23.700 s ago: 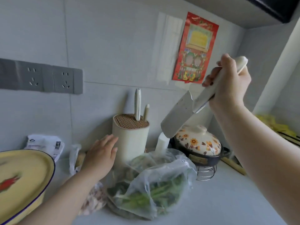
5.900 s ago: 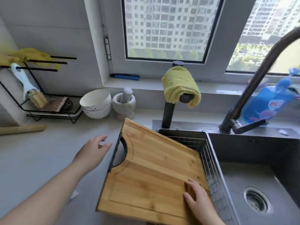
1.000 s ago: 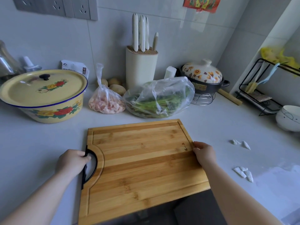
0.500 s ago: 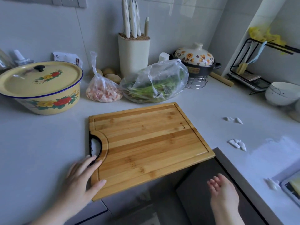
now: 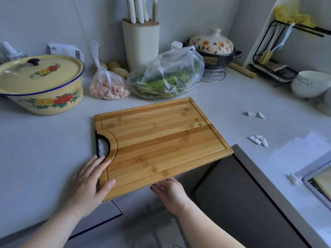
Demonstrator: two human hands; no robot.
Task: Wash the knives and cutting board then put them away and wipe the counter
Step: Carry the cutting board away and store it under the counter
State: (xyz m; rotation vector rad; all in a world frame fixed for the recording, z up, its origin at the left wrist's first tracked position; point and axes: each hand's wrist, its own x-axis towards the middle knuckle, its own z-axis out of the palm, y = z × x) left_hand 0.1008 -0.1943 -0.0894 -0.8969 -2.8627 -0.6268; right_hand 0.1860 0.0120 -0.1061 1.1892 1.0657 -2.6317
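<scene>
The left grip point(image 5: 87, 181) lies flat, fingers straight, on the cutting board point(image 5: 161, 140) corner. The right grip point(image 5: 170, 190) meets the board's overhanging edge; its fingertips are hidden, so its hold is indeterminate. The knives point(image 5: 139, 9) are cropped at top.

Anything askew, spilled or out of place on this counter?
Yes. The cutting board lies turned at an angle, its near edge jutting past the front edge of the counter. Small white scraps are scattered on the counter to the board's right.
</scene>
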